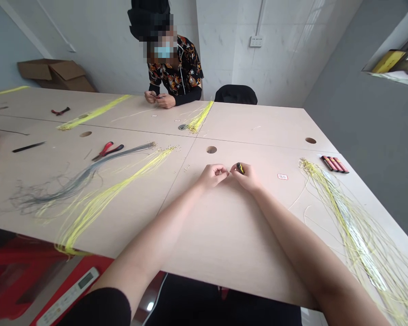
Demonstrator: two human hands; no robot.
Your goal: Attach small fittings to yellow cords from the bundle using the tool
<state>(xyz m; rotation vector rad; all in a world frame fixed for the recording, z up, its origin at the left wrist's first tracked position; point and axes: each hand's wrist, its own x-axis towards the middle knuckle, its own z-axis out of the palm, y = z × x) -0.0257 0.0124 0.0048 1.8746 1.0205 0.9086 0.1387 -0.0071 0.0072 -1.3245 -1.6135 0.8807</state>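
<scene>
In front of me, over the wooden tabletop point(204, 231), both hands meet almost fingertip to fingertip. My left hand point(213, 175) is closed in a pinch; whatever lies between its fingers is too small to make out. The fingers of my right hand point(250, 179) wrap round a black-and-yellow tool handle point(240, 168), whose working end is hidden. A small label with a red border point(282, 176) lies to the right of that hand. Just beyond my left hand is a round hole point(211, 150) in the table.
On the right lie a bundle of yellow wires point(340, 213) and several dark red tubes point(335, 164). Leftward are another yellow bundle point(122, 185), grey wires point(85, 176) and red-handled pliers point(108, 150). Across the table a masked person point(177, 72) works near yellow strands point(201, 118).
</scene>
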